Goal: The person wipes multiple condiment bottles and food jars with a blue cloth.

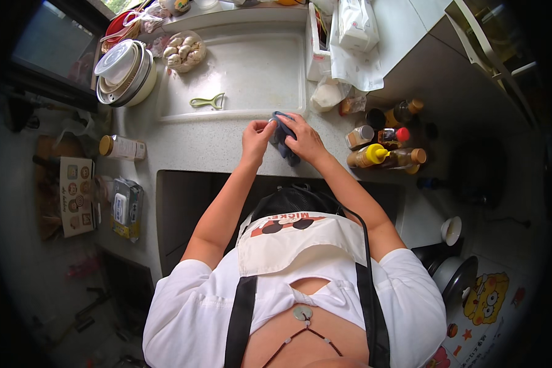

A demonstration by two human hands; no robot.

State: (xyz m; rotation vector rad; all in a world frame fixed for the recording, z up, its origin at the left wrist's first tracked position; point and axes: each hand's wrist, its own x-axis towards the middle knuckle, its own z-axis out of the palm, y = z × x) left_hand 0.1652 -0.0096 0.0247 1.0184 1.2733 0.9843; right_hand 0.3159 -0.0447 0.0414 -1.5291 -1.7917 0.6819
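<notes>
Both hands meet over the grey-speckled counter, just in front of a shallow pale tray [257,70]. My right hand [305,144] is closed on a bunched blue-grey cloth [282,140] that hangs toward the counter's front edge. Beside the cloth, my left hand [257,140] pinches thumb and fingers together around something small and pale that I cannot make out. A green-handled peeler [207,102] lies in the tray's near left part. Farther back on the tray's left stands a clear bowl [202,54] of garlic bulbs [181,50].
Stacked bowls and strainers [142,86] stand left of the tray. A gold-lidded jar [127,148] and a wipes pack [127,205] sit at the left. Several sauce bottles [369,156] crowd the right, below a white bin [318,58] and tissue pack [357,27].
</notes>
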